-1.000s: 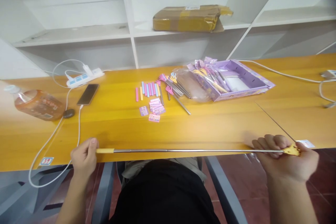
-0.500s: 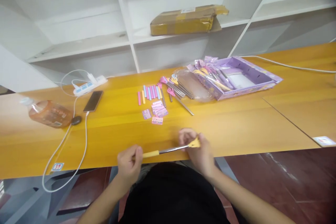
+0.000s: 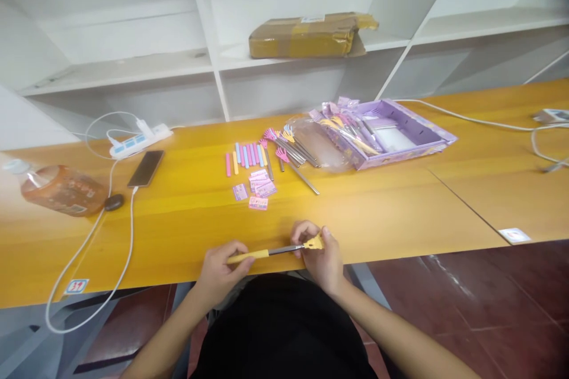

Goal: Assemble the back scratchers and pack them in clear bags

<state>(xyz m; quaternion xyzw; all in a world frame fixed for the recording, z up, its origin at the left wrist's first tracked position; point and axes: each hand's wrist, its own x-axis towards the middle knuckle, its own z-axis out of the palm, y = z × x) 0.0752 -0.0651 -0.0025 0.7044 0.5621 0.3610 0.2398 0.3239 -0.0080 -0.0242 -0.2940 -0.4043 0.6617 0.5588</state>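
A back scratcher with a metal shaft (image 3: pixel 285 249) lies level between my hands at the table's front edge. My left hand (image 3: pixel 224 266) pinches its yellow handle (image 3: pixel 255 255) between thumb and fingers. At the other end, my right hand (image 3: pixel 319 254) grips the yellow claw-shaped head (image 3: pixel 314 243), its thumb on the far side. Farther back, several metal scratcher rods (image 3: pixel 304 179) with pink, yellow and blue heads form a loose pile. Left of them, coloured handle sleeves (image 3: pixel 249 155) lie side by side. Small printed cards (image 3: pixel 265 189) are scattered in front of those.
A purple box (image 3: pixel 400 157) with packaged scratchers stands behind on the right, beside a clear plastic bag (image 3: pixel 329 145). To the left are a phone (image 3: pixel 146 169), a power strip (image 3: pixel 141 141), an orange bottle (image 3: pixel 66 190) and a looping white cable (image 3: pixel 128 249). A taped carton (image 3: pixel 302 38) rests on the shelf.
The visible metal shaft is shorter. My left hand has shifted from a closed fist to a looser pinch with fingers along the handle. The camera view has turned slightly right.
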